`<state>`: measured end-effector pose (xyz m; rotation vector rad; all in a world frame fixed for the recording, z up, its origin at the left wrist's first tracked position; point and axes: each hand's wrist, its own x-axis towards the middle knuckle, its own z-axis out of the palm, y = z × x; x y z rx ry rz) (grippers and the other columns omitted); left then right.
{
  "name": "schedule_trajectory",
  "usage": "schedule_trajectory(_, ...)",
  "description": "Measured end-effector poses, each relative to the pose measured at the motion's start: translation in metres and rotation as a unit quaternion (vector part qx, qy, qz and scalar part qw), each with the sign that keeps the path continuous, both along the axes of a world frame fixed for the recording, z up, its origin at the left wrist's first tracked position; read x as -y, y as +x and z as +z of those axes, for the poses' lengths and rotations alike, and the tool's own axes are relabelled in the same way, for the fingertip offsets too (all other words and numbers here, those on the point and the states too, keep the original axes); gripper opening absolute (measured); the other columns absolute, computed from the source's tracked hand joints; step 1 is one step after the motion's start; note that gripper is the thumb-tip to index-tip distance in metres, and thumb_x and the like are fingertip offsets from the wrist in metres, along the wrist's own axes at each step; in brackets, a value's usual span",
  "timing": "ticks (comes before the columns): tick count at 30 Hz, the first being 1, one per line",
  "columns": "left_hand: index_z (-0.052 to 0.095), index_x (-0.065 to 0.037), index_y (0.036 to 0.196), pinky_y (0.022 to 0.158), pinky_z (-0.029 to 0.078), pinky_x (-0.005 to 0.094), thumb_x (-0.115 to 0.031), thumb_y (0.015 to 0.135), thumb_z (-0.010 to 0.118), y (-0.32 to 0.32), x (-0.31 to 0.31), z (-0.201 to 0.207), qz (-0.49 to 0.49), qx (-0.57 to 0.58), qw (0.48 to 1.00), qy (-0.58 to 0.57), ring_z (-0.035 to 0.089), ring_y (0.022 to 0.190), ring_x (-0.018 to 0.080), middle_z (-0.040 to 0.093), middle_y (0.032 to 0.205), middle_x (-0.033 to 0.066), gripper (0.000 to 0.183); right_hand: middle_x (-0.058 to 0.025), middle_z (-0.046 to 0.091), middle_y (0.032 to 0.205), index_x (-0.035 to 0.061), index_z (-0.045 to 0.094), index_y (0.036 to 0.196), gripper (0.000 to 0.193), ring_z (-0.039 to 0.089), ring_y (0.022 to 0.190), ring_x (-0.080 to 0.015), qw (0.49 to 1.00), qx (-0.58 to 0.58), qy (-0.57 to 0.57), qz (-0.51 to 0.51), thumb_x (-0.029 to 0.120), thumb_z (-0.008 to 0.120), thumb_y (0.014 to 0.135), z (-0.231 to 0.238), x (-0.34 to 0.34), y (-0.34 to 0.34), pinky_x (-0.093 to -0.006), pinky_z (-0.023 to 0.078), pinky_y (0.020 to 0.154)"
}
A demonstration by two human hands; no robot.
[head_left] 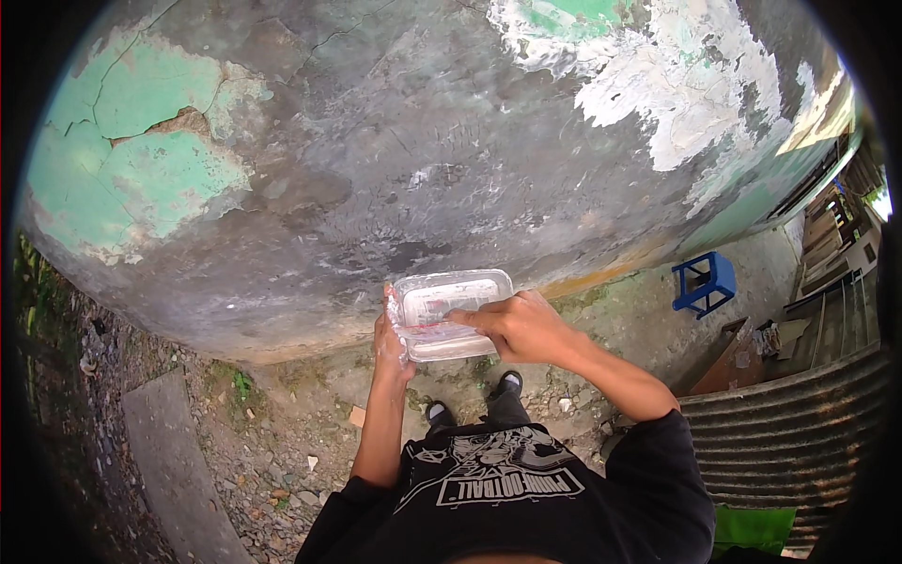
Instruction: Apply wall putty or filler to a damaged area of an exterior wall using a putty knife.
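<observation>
A clear rectangular plastic container is in front of me, its walls and bottom smeared with white paste. My left hand is closed round its left side, with white smears on the fingers. My right hand reaches over the right rim, fingers curled and the index finger stretched toward the middle of the container. A thin red edge shows inside near that fingertip; what it belongs to, and what the right fingers hold, I cannot make out.
A grey wall with peeling green and white patches rises ahead. To the right stand a blue plastic stool and corrugated sheets. Stony ground and a concrete slab lie at lower left.
</observation>
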<state>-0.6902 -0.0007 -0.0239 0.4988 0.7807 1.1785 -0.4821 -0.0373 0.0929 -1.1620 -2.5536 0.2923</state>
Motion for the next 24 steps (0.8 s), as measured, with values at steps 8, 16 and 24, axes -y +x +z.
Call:
schedule_trajectory(8, 0.057, 0.003, 0.117, 0.082, 0.056, 0.0385, -0.058, 0.096, 0.045, -0.002, 0.002, 0.015, 0.000, -0.020, 1.000, -0.014, 0.067, 0.093, 0.0249, 0.066, 0.106, 0.0152, 0.066, -0.0140, 0.071, 0.082, 0.0177, 0.062, 0.128, 0.067, 0.068, 0.069, -0.0312, 0.998, -0.017, 0.046, -0.027, 0.005, 0.071, 0.064, 0.002, -0.003, -0.005, -0.0406, 0.052, 0.058)
schedule_trajectory(16, 0.056, 0.001, 0.122, 0.086, 0.054, 0.0391, -0.055, 0.098, 0.043, -0.006, -0.010, 0.002, -0.014, -0.004, 1.000, -0.020, 0.066, 0.097, 0.0257, 0.066, 0.110, 0.0157, 0.062, -0.0163, 0.071, 0.089, 0.0202, 0.061, 0.130, 0.067, 0.069, 0.072, -0.0330, 1.000, 0.011, 0.012, -0.005, 0.003, 0.069, 0.066, 0.005, -0.007, -0.002, -0.0407, 0.053, 0.061)
schedule_trajectory(24, 0.054, 0.001, 0.125, 0.088, 0.054, 0.0398, -0.054, 0.098, 0.045, -0.006, -0.029, 0.020, 0.012, 0.005, 1.000, 0.014, 0.065, 0.102, 0.0263, 0.063, 0.118, 0.0149, 0.062, -0.0179, 0.070, 0.103, 0.0101, 0.063, 0.125, 0.052, 0.070, 0.081, -0.0329, 0.978, -0.187, -0.070, -0.064, 0.001, 0.067, 0.074, 0.043, -0.026, 0.015, -0.0401, 0.054, 0.070)
